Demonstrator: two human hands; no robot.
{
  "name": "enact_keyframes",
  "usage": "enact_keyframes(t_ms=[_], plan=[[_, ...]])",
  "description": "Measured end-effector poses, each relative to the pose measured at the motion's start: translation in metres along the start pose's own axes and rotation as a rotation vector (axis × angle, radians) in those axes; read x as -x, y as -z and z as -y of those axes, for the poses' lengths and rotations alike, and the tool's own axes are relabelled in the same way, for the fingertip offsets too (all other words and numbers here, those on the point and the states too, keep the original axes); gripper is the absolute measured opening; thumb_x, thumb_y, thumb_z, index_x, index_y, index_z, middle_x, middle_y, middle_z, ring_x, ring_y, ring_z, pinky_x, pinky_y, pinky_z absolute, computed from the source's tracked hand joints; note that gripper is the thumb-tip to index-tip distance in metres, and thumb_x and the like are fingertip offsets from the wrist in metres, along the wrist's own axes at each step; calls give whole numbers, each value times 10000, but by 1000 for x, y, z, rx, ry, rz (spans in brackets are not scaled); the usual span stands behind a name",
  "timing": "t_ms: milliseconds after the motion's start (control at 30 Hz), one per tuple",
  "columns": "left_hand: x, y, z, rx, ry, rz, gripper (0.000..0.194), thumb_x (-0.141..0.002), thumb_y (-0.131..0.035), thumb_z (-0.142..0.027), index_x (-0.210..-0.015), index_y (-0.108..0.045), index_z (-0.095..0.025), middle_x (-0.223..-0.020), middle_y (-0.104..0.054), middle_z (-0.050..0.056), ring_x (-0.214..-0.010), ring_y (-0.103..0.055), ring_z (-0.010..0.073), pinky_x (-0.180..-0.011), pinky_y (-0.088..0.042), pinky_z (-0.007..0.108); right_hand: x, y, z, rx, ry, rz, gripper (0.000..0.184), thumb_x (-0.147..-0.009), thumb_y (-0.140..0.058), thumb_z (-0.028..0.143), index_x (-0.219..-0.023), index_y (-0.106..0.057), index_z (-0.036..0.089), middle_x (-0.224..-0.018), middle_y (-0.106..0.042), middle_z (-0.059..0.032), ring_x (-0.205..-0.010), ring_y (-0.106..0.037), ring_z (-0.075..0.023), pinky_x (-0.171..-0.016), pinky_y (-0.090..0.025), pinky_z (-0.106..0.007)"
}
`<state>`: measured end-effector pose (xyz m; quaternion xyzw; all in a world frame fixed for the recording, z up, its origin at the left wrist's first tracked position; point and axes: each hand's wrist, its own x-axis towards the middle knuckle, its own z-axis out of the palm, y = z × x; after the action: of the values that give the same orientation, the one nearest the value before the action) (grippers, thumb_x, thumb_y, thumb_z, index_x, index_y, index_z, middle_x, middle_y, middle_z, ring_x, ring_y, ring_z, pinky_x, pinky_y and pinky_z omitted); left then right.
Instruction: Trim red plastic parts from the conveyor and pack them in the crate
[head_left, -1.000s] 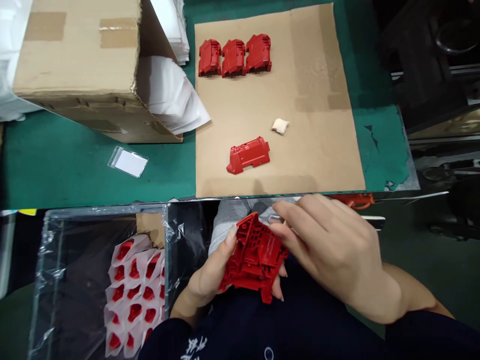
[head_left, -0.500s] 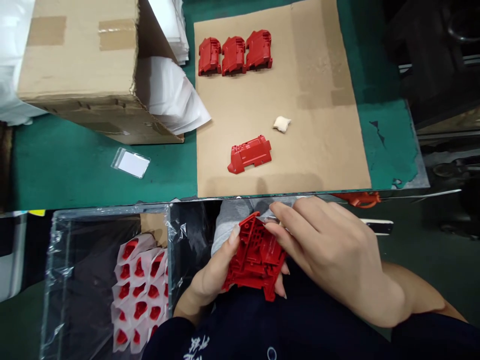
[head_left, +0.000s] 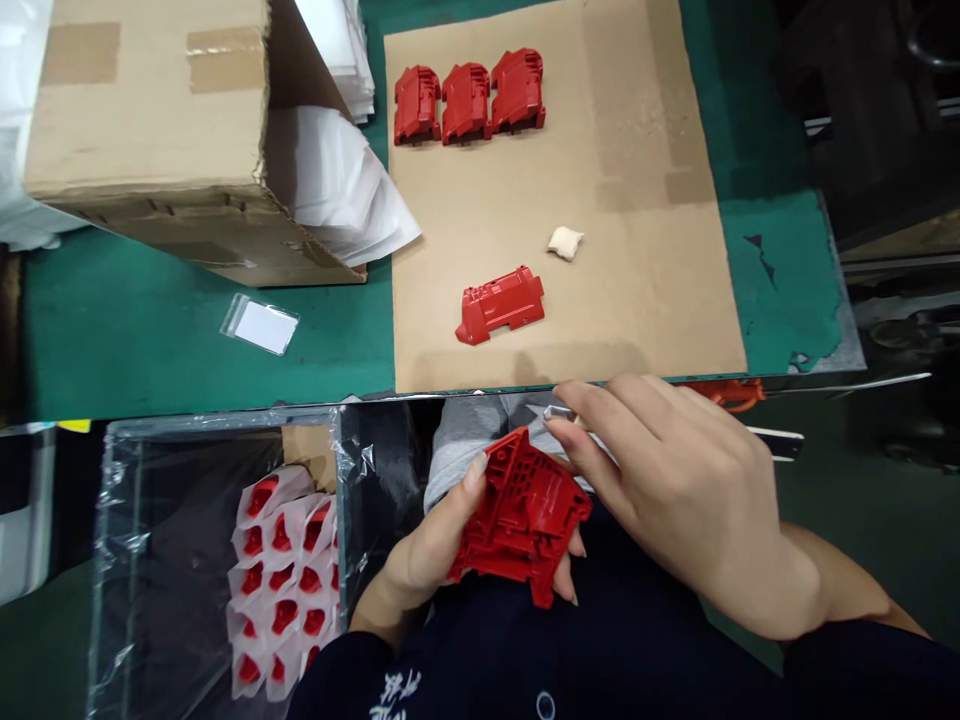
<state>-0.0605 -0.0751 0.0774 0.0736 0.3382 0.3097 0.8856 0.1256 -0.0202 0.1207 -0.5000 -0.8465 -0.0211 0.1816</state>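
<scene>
My left hand [head_left: 416, 560] grips a red plastic part [head_left: 525, 518] over my lap, keeping it steady, while my right hand [head_left: 686, 495] pinches a small metal bit [head_left: 557, 412] just above it; wrapped red parts [head_left: 283, 590] sit beside me, and three red parts [head_left: 466, 102] stand lined up on the cardboard sheet [head_left: 622, 280]

**A Head Camera Is Looking Down at the Hands**

One camera is sitting on the person's head. It is facing forward and looking down from above the person's dark shirt [head_left: 637, 620]. The left hand [head_left: 424, 545] and the right hand [head_left: 679, 500] are showing up very near the camera. The green table [head_left: 187, 340] and the brown card [head_left: 600, 250] on it are showing up farther away, past the hands.
</scene>
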Motion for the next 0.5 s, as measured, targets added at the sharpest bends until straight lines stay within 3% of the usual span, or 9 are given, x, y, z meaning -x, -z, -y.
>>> enact_keyframes(t_ms=[200, 300, 367, 500], plan=[[-3, -18, -9, -48, -32, -96, 518, -978, -276, -362, -1145, -707, -130, -954, -772, 15, -1091, -665, 263, -800, -548, 333, 1, 3, 2, -49, 39, 25, 283, -997, -456, 305, -876, -664, 157, -668, -571, -23, -602, -487, -149, -589, -339, -298], [-6, -23, -12, 5, -30, -131, 448, -934, -444, -445, -1091, -735, -143, -971, -776, 24, -1088, -677, 285, -819, -566, 330, 2, 2, 2, -63, 39, 34, 288, -998, -452, 307, -866, -663, 165, -672, -574, -22, -599, -494, -145, -588, -344, -295], [-7, -22, -12, 38, -24, -111, 472, -830, -608, -549, -1030, -756, -148, -973, -780, 55, -1073, -690, 310, -819, -586, 330, 2, -1, 0, -102, 24, 37, 299, -1003, -441, 334, -893, -662, 165, -689, -582, -23, -601, -508, -145, -583, -361, -288], [-8, -18, -12, 62, 41, -77, 545, -704, -721, -613, -983, -760, -148, -937, -781, 88, -1047, -701, 329, -809, -598, 328, -2, -10, -6, -443, -72, 112, 336, -1010, -410, 417, -1042, -636, 171, -824, -627, -38, -669, -570, -135, -584, -422, -253]])
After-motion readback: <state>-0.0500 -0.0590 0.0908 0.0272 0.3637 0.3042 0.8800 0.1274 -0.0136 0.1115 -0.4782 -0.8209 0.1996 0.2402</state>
